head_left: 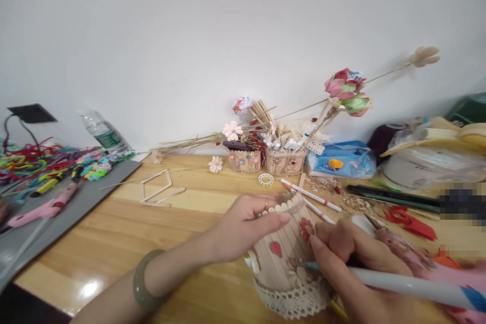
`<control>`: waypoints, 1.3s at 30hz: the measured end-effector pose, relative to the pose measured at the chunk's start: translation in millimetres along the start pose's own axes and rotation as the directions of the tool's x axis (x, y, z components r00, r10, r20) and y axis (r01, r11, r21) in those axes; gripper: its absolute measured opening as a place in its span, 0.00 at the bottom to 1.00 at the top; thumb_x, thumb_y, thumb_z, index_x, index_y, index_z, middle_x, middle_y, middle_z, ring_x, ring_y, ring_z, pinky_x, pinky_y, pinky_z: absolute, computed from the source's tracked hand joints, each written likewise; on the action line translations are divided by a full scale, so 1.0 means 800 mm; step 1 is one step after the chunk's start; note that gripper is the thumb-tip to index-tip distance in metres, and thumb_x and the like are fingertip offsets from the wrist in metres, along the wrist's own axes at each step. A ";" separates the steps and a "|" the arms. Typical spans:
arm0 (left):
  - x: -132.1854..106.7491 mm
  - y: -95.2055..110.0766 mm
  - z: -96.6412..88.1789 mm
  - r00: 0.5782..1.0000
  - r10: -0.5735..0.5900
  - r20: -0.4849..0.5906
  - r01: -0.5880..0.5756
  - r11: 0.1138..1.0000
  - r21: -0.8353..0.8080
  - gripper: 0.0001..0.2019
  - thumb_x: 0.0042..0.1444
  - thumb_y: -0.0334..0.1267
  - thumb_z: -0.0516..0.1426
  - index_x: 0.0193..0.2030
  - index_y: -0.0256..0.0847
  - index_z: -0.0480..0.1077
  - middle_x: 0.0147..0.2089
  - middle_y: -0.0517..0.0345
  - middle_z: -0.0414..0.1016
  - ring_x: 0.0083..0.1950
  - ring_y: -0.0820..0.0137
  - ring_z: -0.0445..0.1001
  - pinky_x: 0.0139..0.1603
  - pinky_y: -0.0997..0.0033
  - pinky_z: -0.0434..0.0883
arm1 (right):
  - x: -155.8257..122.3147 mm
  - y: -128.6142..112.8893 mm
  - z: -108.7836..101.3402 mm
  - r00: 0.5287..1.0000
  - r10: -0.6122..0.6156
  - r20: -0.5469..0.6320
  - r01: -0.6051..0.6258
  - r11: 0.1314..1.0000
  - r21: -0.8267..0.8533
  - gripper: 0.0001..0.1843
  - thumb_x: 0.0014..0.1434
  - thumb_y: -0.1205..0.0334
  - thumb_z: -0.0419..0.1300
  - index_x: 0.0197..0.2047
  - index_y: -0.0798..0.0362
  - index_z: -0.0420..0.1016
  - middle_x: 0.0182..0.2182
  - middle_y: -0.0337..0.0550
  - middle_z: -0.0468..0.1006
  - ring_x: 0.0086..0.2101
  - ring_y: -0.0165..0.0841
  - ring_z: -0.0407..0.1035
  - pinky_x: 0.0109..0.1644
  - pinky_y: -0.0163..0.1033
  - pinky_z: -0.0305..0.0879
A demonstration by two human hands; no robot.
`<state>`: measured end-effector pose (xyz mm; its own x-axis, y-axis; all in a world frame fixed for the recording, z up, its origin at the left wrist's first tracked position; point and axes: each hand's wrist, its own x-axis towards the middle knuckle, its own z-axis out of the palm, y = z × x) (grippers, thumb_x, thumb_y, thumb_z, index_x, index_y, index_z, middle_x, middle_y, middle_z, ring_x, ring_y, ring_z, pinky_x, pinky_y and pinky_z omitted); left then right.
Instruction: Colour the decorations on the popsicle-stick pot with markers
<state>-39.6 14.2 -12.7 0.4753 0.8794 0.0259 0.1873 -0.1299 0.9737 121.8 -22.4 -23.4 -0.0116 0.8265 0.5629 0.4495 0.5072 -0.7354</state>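
My left hand (252, 225) is closed on the scalloped rim of a small pot made of craft sticks (279, 235), its thumb on the outer wall. The pot is tilted and bears a red heart, a red flower and white lace (290, 304) round its lower edge. In my right hand (353, 258) is a white marker pen (402, 283) with a blue end. Its bluish tip points at the pot's wall beside a small pale flower; whether it touches I cannot tell. Part of the pot's right side is hidden behind my right hand.
Two decorated stick pots (245, 161) with flowers and pens stand by the wall. White markers (311, 195) and a tape ring (266, 179) lie behind my hands. A pink glue gun (448, 278) is at right, a blue wipes pack (341, 159) behind. Colourful cords (34, 164) lie left.
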 end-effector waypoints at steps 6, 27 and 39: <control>0.000 0.001 0.001 1.000 0.021 -0.003 -0.022 1.000 -0.021 0.15 0.55 0.42 0.52 0.21 0.36 0.61 0.23 0.63 0.60 0.25 0.77 0.60 0.25 0.78 0.59 | -0.001 -0.002 0.000 0.999 0.023 0.028 -0.025 0.997 0.076 0.19 0.55 0.67 0.52 0.18 0.52 0.47 0.13 0.30 0.54 0.15 0.24 0.51 0.16 0.30 0.48; -0.001 0.002 0.002 0.999 0.024 -0.024 -0.024 0.999 -0.029 0.15 0.55 0.42 0.52 0.21 0.36 0.61 0.24 0.62 0.60 0.26 0.76 0.60 0.25 0.78 0.59 | -0.002 0.001 0.002 0.999 -0.038 -0.012 0.039 0.990 0.138 0.19 0.54 0.70 0.54 0.18 0.52 0.48 0.14 0.30 0.52 0.15 0.24 0.49 0.16 0.30 0.48; -0.002 -0.004 0.004 0.999 0.001 -0.037 -0.006 0.990 -0.138 0.15 0.55 0.42 0.52 0.22 0.36 0.62 0.23 0.63 0.60 0.24 0.78 0.57 0.23 0.79 0.56 | 0.000 0.004 0.006 1.000 -0.007 0.009 0.006 0.986 0.165 0.19 0.55 0.69 0.53 0.18 0.52 0.48 0.14 0.30 0.53 0.16 0.24 0.50 0.17 0.31 0.48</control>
<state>-38.2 11.5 -16.7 0.4434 0.8957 0.0348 0.0641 -0.0704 0.9955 119.2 -19.9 -27.8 -0.0227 0.8249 0.5648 0.2961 0.5452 -0.7843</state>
